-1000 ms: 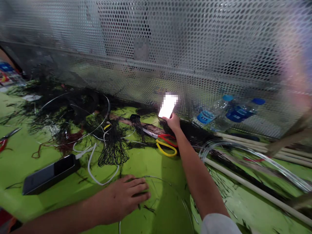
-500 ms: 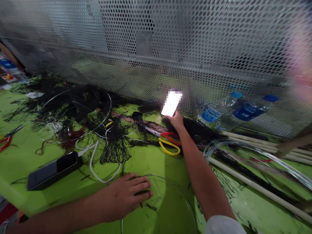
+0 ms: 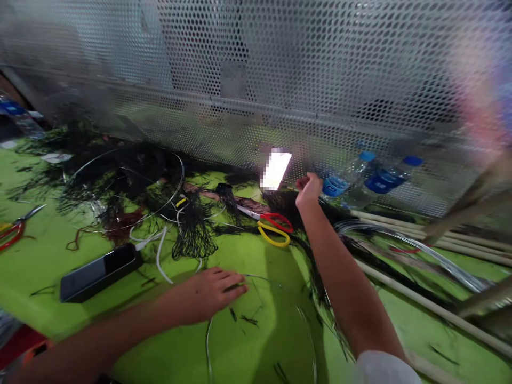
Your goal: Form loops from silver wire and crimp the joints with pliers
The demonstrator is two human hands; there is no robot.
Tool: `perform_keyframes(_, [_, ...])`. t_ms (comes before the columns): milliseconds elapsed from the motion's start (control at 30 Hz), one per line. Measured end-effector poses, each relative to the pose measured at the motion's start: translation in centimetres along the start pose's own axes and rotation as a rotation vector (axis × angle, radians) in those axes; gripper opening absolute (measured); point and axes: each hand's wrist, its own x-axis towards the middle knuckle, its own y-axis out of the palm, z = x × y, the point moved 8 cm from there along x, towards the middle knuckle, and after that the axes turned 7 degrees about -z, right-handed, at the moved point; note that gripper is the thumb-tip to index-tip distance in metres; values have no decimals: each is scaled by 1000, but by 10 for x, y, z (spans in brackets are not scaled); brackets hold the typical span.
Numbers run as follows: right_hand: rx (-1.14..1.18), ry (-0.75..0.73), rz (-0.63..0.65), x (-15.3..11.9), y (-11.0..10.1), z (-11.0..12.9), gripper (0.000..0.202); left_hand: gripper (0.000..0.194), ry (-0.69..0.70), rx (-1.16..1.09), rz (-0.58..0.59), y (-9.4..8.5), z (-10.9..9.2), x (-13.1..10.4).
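My left hand (image 3: 218, 292) lies palm down on the green tabletop (image 3: 240, 352), its fingers stretched out. A thin clear strand runs beside its fingertips. Farther back, my right hand (image 3: 310, 191) is raised with curled fingers, and I see nothing held in it. Just left of that hand a phone (image 3: 276, 170) with a glaring white screen leans by the perforated metal panel (image 3: 224, 120). Scissors with one red and one yellow handle (image 3: 274, 237) lie below the phone, untouched. Black netting (image 3: 194, 234) is bunched left of the scissors.
A black power bank (image 3: 98, 272) with a white cable lies at left, near another pair of scissors (image 3: 16, 229). Two water bottles (image 3: 336, 184) (image 3: 380, 184) lean at the panel. Coiled clear wire (image 3: 416, 245) and pale rods (image 3: 416, 293) lie at right.
My right hand has let go of the phone and moved a little right of it. The phone now leans by the panel. My left hand stays flat on the tabletop; the view has shifted slightly.
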Motion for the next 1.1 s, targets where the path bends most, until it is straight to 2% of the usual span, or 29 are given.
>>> perform_keyframes(67, [-64,-15,65,-22,-15,13,37,50,-28,-7,-11,1,5,0])
perform_keyframes(167, [-192,-40,272,-81,-30,23,28,46,-68,-17,-23,3,11,0])
perform_keyframes(233, [-289,-48,388,-118,-34,24,28,42,-92,-22,-32,4,13,2])
perform_keyframes(300, [-383,-54,388,-135,-33,24,26,38,-119,-25,-40,6,15,4])
perform_keyframes(400, [-495,-35,230,-118,-19,25,34,35,-161,-26,-42,8,19,6])
perform_keyframes(600, [-555,8,-126,-52,38,18,40,22,-197,-1,-10,13,25,11])
perform_keyframes(767, [-540,58,-312,-33,74,-1,40,10,-177,60,-2,13,19,10])
perform_keyframes(933, [-529,68,-444,-25,93,-19,41,7,-100,99,-23,1,1,6])
perform_keyframes(1100, [-530,77,-423,-13,103,-31,41,10,-63,107,-49,-7,-7,6])
